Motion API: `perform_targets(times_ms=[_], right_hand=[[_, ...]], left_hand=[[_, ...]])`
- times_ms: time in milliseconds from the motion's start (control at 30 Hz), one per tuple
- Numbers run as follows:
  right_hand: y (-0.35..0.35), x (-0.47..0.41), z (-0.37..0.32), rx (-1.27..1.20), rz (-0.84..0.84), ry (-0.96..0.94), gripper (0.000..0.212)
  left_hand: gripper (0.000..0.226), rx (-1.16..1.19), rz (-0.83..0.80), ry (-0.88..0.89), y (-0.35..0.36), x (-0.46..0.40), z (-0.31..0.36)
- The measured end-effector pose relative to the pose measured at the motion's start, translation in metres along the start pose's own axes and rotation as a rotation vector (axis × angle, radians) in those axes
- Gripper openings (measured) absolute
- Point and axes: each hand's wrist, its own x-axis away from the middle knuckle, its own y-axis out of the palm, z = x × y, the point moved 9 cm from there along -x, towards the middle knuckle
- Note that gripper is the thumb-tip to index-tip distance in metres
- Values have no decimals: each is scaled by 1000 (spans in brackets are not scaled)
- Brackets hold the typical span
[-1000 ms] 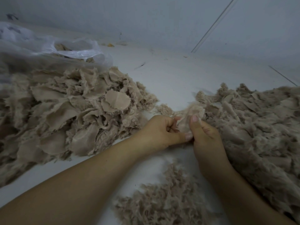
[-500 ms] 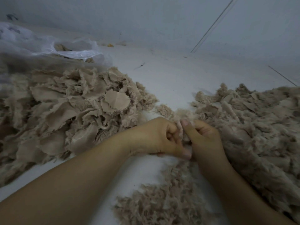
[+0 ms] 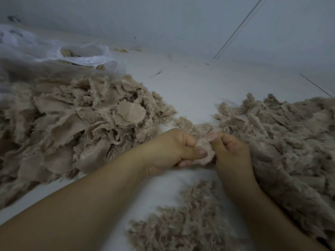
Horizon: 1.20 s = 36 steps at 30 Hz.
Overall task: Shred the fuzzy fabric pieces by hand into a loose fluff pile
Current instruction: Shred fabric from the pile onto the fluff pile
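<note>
Since half a second ago the left hand [image 3: 170,151] and right hand [image 3: 230,153] have drawn slightly apart, exposing more of the fuzzy fabric piece [image 3: 204,150] pinched between them, above the white table [image 3: 190,87] and the fluff pile [image 3: 186,223].
</note>
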Motion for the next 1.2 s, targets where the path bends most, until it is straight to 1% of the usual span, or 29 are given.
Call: perform_targets(times_ms=[67,100,133,200,233,267,300,333,367,400,433,500,533,567,600,667,733,800,833,867,900,933,967,1000,1033,1100,1167,1200], right_hand=[[-3,-2,0,-4,42,-5,29],[-4,-3,1,-7,59,-4,28],[-5,-4,3,-10,73,0,29],[-7,-6,6,-23,88,19,28],[-6,-6,7,-26,78,25,28],[-3,-5,8,-17,55,23,28],[1,-4,6,-1,28,16,27],[4,-3,5,15,6,12,26],[7,-2,5,21,-8,17,25],[8,-2,6,21,-15,25,25],[9,-2,6,25,-20,30,26],[11,-1,5,50,-36,25,29],[13,-1,4,69,-46,18,30],[14,0,3,89,-56,12,31],[16,1,3,103,-64,13,32],[14,1,6,112,-52,40,35],[7,0,9,137,-16,65,36],[6,-2,8,240,-30,46,37],[10,-1,6,275,-70,26,42],[15,0,3,273,-121,-2,46],[21,2,0,252,-168,-33,45],[23,3,-5,239,-192,-67,38],[24,5,-8,227,-195,-88,29],[22,5,-8,214,-174,-90,26],[18,3,-7,199,-136,-80,28],[10,0,-2,215,-66,-52,31],[9,0,-2,213,-55,-30,30],[10,0,-1,190,-66,-19,30]], left_hand=[[26,171,16,15,-3,0,-1],[26,245,59,40,-8,-1,0],[27,330,135,81,-15,-3,3],[23,561,310,224,-37,-3,16],[29,663,362,291,-46,-3,21],[44,705,387,326,-52,-5,23],[60,605,433,315,-57,-7,20],[67,329,503,277,-62,-7,17],[66,-81,557,248,-62,-6,18],[63,-483,555,234,-54,-9,19],[62,-762,510,225,-44,-15,17],[61,-1030,398,150,-31,-23,5],[55,-1152,385,102,-29,-25,1],[46,-1256,392,91,-26,-24,2],[37,-1308,420,102,-25,-22,5],[30,-1242,474,118,-26,-17,10],[32,-1157,465,139,-24,-17,9],[30,-1056,454,216,-19,-15,12],[26,-911,478,269,-18,-12,15],[23,-681,506,285,-21,-9,16],[23,-385,518,281,-24,-8,13],[25,-110,521,276,-27,-8,8],[24,100,520,271,-30,-9,3],[20,221,527,260,-33,-9,-2],[16,291,538,242,-35,-9,-6],[8,357,561,222,-38,-6,-8],[12,372,545,216,-37,-7,-10],[15,332,526,207,-34,-7,-9]])
